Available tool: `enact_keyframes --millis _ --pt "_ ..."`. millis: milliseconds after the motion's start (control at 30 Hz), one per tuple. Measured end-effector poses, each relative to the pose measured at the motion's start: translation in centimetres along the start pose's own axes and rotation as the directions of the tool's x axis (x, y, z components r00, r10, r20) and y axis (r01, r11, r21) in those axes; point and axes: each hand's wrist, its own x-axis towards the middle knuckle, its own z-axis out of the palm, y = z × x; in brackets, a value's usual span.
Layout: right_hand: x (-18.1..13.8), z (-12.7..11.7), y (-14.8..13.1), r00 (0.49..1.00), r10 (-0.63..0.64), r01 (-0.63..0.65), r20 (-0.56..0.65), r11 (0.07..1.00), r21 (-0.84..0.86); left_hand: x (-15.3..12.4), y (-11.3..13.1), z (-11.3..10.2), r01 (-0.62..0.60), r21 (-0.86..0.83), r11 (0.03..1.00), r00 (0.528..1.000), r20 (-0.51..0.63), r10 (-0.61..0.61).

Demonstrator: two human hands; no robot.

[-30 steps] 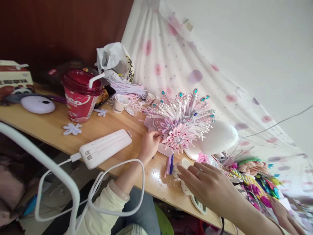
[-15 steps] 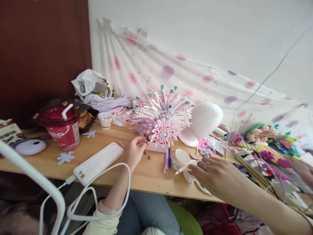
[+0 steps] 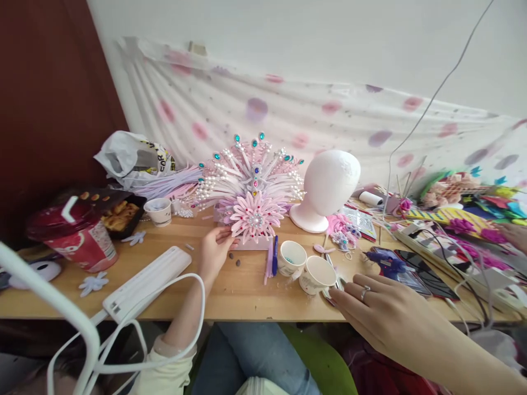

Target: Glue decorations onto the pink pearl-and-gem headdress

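Note:
A pink and white headdress point(image 3: 269, 181) with pearls, coloured gems and a large pink flower point(image 3: 256, 218) stands upright on a pale box point(image 3: 251, 243). At its lower left edge, my left hand point(image 3: 216, 249) has its fingers closed on it; the fingertips are partly hidden. My right hand point(image 3: 381, 307), wearing a ring, hovers palm down over the front of the table with fingers stretched out. Its fingertips are near a metal tool point(image 3: 328, 298), partly covered, and a paper cup point(image 3: 318, 274). Beside that cup stands another paper cup point(image 3: 291, 258) with small teal pieces inside.
A white foam head point(image 3: 329, 186) stands right of the headdress. A blue pen point(image 3: 275, 255), a glue gun point(image 3: 389, 263) and a phone point(image 3: 426, 274) lie about. Leftward are a white power bank point(image 3: 148, 280) with a cable and a red drink cup point(image 3: 84, 241). Another person's hand point(image 3: 514, 235) shows at far right.
The view has turned, so the table things appear further left. My right hand has drawn back from over the cups towards the right. My left hand stays at the headdress.

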Motion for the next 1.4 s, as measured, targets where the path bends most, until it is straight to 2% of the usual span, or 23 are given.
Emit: enact_keyframes --millis 100,200,300,367,433,533,667,800,900,1033,1100,1133,1200,1233,1267,1300,1400 --pt "-2.0 0.2 0.7 0.998 0.061 -0.061 0.004 0.997 0.040 -0.2 -0.1 -0.1 0.010 0.005 1.000 1.000 -0.014 -0.010" --pt "-4.2 0.7 3.1 0.976 0.218 -0.220 0.025 0.968 0.123 -0.6 -0.6 -1.1 0.028 0.011 1.000 0.999 -0.032 -0.027" --pt "-5.0 2.4 6.7 0.885 0.438 -0.460 0.159 0.875 0.151 -1.7 -1.7 -2.0 0.042 0.011 0.999 0.990 -0.138 -0.040" --pt "-4.3 4.5 8.9 0.816 0.486 -0.541 0.312 0.833 0.115 -3.0 -2.5 -1.9 0.038 -0.005 0.999 0.978 -0.205 -0.038" --pt "-2.6 7.1 10.5 0.782 0.471 -0.542 0.407 0.837 0.074 -4.6 -3.0 -1.5 0.008 -0.011 1.000 0.977 -0.214 -0.011" --pt "0.2 10.6 11.3 0.729 0.408 -0.500 0.550 0.866 0.020 -6.8 -2.9 -0.6 -0.012 0.029 0.999 0.986 -0.167 0.017" --pt "2.4 12.9 11.4 0.697 0.356 -0.455 0.622 0.891 0.001 -8.4 -2.4 -0.4 0.041 0.123 0.992 0.998 -0.048 -0.035" --pt "2.8 13.9 11.6 0.675 0.338 -0.437 0.655 0.899 -0.014 -8.8 -2.8 -0.8 0.070 0.166 0.984 0.997 -0.025 -0.067" --pt "2.8 14.1 11.8 0.674 0.352 -0.457 0.650 0.890 -0.009 -8.9 -3.5 -1.2 0.029 0.189 0.982 0.999 0.016 -0.033" --pt "2.5 12.0 12.3 0.695 0.433 -0.527 0.574 0.850 -0.003 -8.9 -3.8 -1.6 -0.098 0.189 0.977 0.994 0.067 0.086" --pt "2.3 9.6 12.1 0.731 0.466 -0.608 0.498 0.776 0.167 -9.1 -3.3 -1.1 -0.098 0.185 0.978 0.994 0.072 0.086" --pt "2.1 8.2 11.7 0.754 0.475 -0.644 0.453 0.668 0.373 -9.2 -2.8 -0.5 -0.091 0.189 0.978 0.994 0.082 0.077" --pt "1.9 5.5 10.3 0.808 0.412 -0.563 0.421 0.330 0.758 -9.7 -1.6 1.0 -0.098 0.201 0.975 0.987 0.143 0.070" --pt "1.9 4.4 9.5 0.827 0.369 -0.510 0.424 0.176 0.842 -9.9 -0.9 2.0 -0.129 0.197 0.972 0.977 0.193 0.090" --pt "2.0 3.5 8.5 0.840 0.328 -0.478 0.433 0.070 0.875 -10.3 -0.2 3.0 -0.155 0.167 0.974 0.958 0.265 0.107" --pt "2.2 2.8 7.5 0.851 0.290 -0.459 0.438 0.002 0.889 -10.6 0.5 4.0 -0.157 0.129 0.979 0.940 0.324 0.108" --pt "3.0 2.0 5.1 0.870 0.222 -0.427 0.440 -0.106 0.898 -11.5 1.7 6.3 -0.070 0.021 0.997 0.885 0.462 0.052"
